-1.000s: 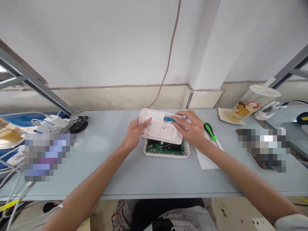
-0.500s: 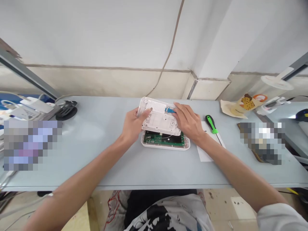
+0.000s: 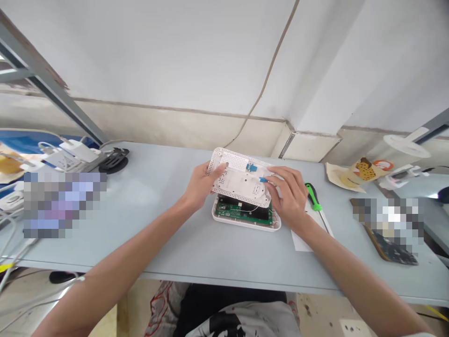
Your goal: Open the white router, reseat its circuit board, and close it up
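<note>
Head cam's got the left hand clamped on one end of a white perforated cover, right hand pinching a little blue tab against it, with an open white case on the table between and below both hands.

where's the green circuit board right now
In the head view, the green circuit board sits in the white case near the middle, left of the green-handled screwdriver, partly hidden by the perforated panel in the left hand.
</note>
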### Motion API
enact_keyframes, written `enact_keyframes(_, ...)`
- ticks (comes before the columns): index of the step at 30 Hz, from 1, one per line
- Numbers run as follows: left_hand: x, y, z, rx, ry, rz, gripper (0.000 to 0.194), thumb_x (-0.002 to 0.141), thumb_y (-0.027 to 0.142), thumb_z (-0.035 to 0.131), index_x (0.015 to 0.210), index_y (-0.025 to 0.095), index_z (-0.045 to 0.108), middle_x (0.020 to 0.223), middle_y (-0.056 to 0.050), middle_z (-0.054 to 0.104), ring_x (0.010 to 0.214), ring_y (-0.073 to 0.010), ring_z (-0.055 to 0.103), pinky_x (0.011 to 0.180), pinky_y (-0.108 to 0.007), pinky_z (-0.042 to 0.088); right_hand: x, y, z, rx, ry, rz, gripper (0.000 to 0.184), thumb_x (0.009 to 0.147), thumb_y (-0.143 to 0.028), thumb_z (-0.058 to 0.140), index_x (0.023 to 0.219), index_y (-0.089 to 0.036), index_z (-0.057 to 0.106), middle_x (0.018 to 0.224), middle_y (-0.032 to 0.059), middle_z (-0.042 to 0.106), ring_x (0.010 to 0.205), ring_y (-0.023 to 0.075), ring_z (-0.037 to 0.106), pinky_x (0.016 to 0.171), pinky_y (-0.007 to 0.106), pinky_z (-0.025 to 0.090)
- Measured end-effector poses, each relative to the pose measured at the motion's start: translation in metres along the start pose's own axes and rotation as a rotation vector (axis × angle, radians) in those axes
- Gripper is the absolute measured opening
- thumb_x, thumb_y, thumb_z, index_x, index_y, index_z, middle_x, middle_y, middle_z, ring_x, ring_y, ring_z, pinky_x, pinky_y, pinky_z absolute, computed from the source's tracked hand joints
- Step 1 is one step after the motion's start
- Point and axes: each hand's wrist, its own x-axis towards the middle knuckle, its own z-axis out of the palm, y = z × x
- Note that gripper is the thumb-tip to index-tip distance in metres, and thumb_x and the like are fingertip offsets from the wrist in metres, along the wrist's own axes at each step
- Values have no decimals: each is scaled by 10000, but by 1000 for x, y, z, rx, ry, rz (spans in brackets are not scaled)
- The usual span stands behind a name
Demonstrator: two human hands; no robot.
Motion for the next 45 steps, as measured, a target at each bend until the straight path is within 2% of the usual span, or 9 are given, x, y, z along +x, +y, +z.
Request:
enact_keyframes(5,7,2,-11,-41,41,22,425,812,564,818,787,170,662,634,-3,566,484,-96,442,383,-235,257,2,-8,-14,32,70,-54,255,913,-113,753,1120,-232,663,922,63,795,907,243,731,766,389,559)
enact_keyframes(12,57,-11,-34,-62,178,-23,433,745,403,844,1050,198,615,830,-25,676,569,-123,552,407,-216,360,-3,-18,-18,230,-147,-293,194,963,-111,716,1141,-130,642,761,19,712,650,126,613,605,286,494)
enact_keyframes(19,106,-32,-13,228,71,11,638,783,362,757,1370,219,553,868,-35,704,651,-180,630,540,-273,504,-4,-5,-11,144,-303,-202,89,1022,-187,641,961,-174,706,737,2,702,664,113,617,584,276,417)
enact_keyframes(22,115,-36,3,371,37,93,544,767,325,761,1293,231,657,1065,-70,743,908,-234,689,804,-358,578,-4,8,-11,152,-381,-113,173,1057,-283,604,1037,-186,746,817,21,761,739,129,678,609,275,418)
enact_keyframes(26,121,-33,12,586,16,151,476,669,251,819,1139,196,775,1003,-70,733,1022,-304,668,1020,-471,508,-1,31,-18,72,-408,106,280,1081,-307,522,1018,-199,772,903,44,802,805,152,714,597,276,384)
enact_keyframes(31,115,-25,15,741,-2,217,362,691,197,820,1053,194,822,1049,-95,703,1194,-350,599,1145,-529,415,7,75,-44,-16,-540,488,374,1046,-348,481,854,-201,765,770,49,763,697,183,662,669,308,400)
enact_keyframes(34,93,-17,14,809,-71,431,294,858,260,724,1137,212,805,1212,-122,665,1289,-332,525,1150,-512,425,11,96,-61,-89,-707,645,309,997,-349,535,848,-216,771,742,37,755,692,205,649,691,330,390)
enact_keyframes(39,45,-15,5,840,-478,697,221,980,362,657,1123,264,793,1244,-93,674,1210,-271,574,1094,-468,477,6,93,-65,-37,-973,633,209,968,-361,606,972,-248,782,718,11,755,718,222,644,715,344,413)
enact_keyframes(45,30,-33,4,823,-386,653,195,981,290,640,1072,268,811,1213,-86,677,1145,-267,595,1028,-475,513,1,79,-54,-103,-1000,617,246,980,-419,632,1067,-231,764,719,27,750,805,255,665,699,343,415)
